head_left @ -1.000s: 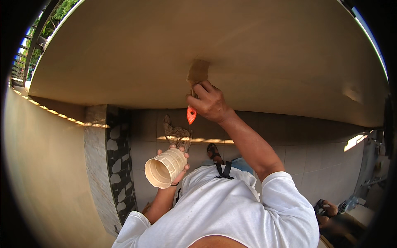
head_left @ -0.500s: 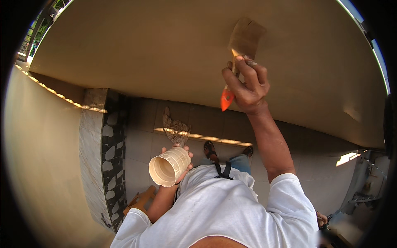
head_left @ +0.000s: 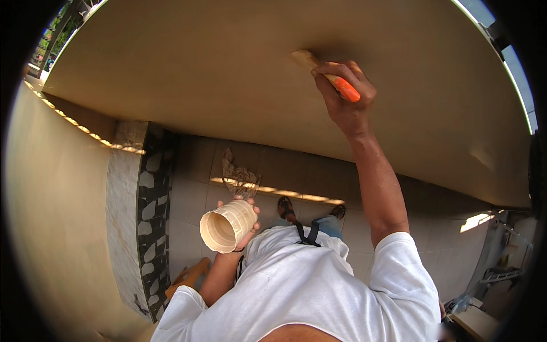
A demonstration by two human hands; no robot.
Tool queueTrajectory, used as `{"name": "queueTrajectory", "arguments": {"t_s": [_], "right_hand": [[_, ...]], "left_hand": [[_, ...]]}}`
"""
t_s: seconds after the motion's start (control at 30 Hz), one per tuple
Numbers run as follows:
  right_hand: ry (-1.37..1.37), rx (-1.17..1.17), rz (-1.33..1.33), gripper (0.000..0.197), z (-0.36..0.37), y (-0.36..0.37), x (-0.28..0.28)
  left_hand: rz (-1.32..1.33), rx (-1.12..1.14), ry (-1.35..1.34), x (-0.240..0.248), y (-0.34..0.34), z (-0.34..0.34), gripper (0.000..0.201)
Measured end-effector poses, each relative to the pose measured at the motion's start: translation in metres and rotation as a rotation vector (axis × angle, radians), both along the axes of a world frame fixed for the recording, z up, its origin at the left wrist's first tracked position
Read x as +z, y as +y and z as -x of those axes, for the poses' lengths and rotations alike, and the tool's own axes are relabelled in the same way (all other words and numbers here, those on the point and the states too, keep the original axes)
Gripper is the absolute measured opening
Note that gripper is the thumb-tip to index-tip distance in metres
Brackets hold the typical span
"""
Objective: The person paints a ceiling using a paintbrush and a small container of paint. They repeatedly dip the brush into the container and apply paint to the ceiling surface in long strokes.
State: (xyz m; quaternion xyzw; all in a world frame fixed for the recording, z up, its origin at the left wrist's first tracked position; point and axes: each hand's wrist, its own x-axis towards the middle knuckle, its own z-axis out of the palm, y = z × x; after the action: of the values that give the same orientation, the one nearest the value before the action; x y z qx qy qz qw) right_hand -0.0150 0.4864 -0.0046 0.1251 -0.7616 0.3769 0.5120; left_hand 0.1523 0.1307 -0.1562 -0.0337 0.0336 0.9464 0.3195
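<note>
My right hand (head_left: 347,100) is closed round the handle of a paintbrush (head_left: 346,89), whose butt end is orange. The brush head points left and appears to lie against the tan wall (head_left: 228,68); its bristles show only edge-on. Lower left, my left hand (head_left: 254,219) wraps the far side of a cream plastic tub (head_left: 229,226). The tub is tilted with its mouth toward me, and its inner wall is coated pale. Most of my left fingers are hidden behind it.
A crumpled cloth (head_left: 239,174) lies on the tiled floor (head_left: 191,196) beyond the tub. To the left runs a ledge faced with dark and pale stone (head_left: 152,211). A tan plastic stool or chair (head_left: 188,277) is by my left elbow. A metal ladder-like frame (head_left: 501,276) stands far right.
My right hand has turned the paintbrush from upright, bristles up and flat face visible, to slanting with its bristles pointing left. The tub has shifted slightly up and left.
</note>
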Motion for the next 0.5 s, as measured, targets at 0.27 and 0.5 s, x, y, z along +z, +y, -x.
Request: {"name": "queueTrajectory", "arguments": {"t_s": [0.27, 0.5], "right_hand": [[0.270, -0.431, -0.210, 0.033, -0.032, -0.003, 0.033], [-0.340, 0.050, -0.510, 0.023, 0.016, -0.068, -0.024]], "left_hand": [[-0.020, -0.038, -0.030, 0.007, 0.003, 0.000, 0.058], [-0.041, -0.049, 0.001, 0.003, 0.003, 0.002, 0.058]]}}
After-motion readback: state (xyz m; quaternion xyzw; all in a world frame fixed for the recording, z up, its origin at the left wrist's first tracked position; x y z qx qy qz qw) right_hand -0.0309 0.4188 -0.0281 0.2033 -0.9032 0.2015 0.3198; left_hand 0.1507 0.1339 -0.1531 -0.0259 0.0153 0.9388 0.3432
